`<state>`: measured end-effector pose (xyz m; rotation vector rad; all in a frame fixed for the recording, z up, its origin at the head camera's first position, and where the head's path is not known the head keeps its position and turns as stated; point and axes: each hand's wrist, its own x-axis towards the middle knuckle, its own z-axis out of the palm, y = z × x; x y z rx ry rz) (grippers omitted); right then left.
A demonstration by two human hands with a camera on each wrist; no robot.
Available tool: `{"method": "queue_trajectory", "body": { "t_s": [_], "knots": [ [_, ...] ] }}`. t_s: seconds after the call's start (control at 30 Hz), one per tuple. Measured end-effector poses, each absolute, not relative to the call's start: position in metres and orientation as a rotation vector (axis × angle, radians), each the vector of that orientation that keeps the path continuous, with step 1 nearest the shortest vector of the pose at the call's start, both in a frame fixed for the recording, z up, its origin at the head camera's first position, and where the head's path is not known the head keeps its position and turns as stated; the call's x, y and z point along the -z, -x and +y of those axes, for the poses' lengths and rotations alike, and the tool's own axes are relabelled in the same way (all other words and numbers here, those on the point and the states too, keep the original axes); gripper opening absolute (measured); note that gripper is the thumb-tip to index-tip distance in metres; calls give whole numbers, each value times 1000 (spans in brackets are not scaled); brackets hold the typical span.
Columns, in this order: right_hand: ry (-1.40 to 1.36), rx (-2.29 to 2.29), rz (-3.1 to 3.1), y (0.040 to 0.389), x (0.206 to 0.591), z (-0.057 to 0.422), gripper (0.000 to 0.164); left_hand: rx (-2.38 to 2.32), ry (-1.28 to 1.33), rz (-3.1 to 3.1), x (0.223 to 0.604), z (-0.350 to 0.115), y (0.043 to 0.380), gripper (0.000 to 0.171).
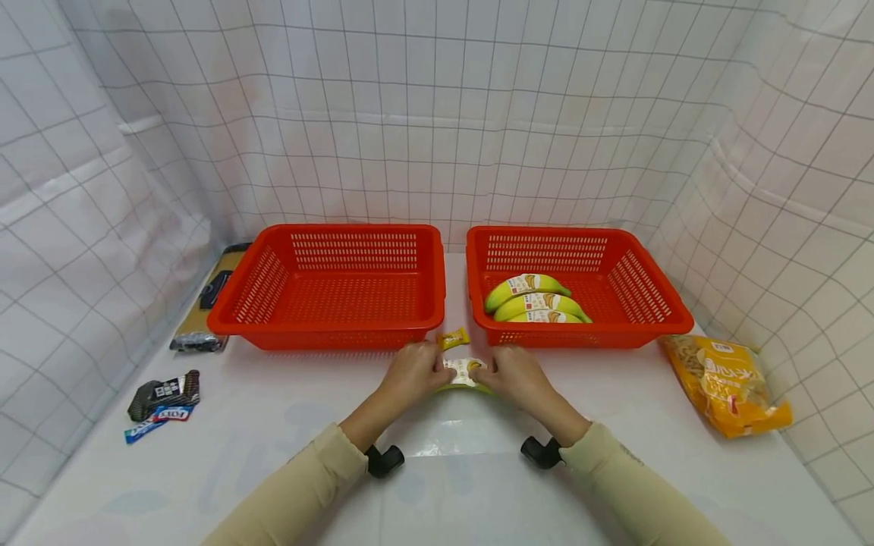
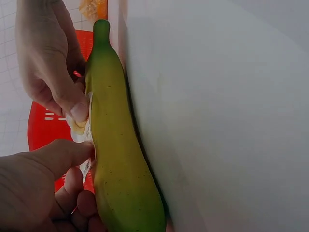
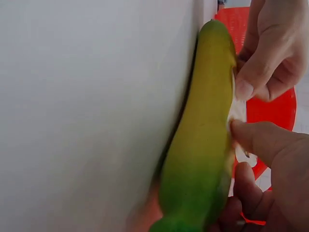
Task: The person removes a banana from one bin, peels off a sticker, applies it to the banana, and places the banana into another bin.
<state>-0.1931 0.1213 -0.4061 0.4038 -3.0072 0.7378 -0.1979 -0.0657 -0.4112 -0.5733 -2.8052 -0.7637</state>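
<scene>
A yellow-green banana [image 1: 466, 389] lies on the table between my hands, with a white printed label [image 1: 459, 370] on its upper side. My left hand [image 1: 413, 370] holds it from the left, thumb pressed on the label and fingers curled on the far side. From the right, my right hand [image 1: 517, 371] holds it likewise, its thumb close to the other. Seen in the left wrist view, the banana [image 2: 113, 125] has a green stem and a green lower end. In the right wrist view, both thumbs touch the label [image 3: 237, 112]; the fingertips are partly hidden.
A small yellow packet [image 1: 454, 339] lies just beyond the banana. Behind stand a red basket [image 1: 328, 339] on the left and another red basket [image 1: 642, 334] with labelled bananas [image 1: 542, 305]. Snack packets [image 1: 167, 394] lie at the left, an orange bag [image 1: 730, 383] at the right.
</scene>
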Motion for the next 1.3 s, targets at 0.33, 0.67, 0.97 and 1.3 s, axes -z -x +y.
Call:
{"method": "queue_trajectory", "body": {
  "t_s": [0.33,0.67,0.97,1.3],
  "knots": [
    [-579,-744,-2730,187,420,134,28,893,544,-2781,416,-72,186,25],
    [-775,-679,-2620,185,424,127,20,820,635,-2698,420,-68,182,17],
    [-753,-620,-2617,185,427,123,21,802,619,-2744,421,-69,180,24],
    [-689,-554,-2712,185,426,114,31,740,657,-2719,423,-71,179,26]
  ]
}}
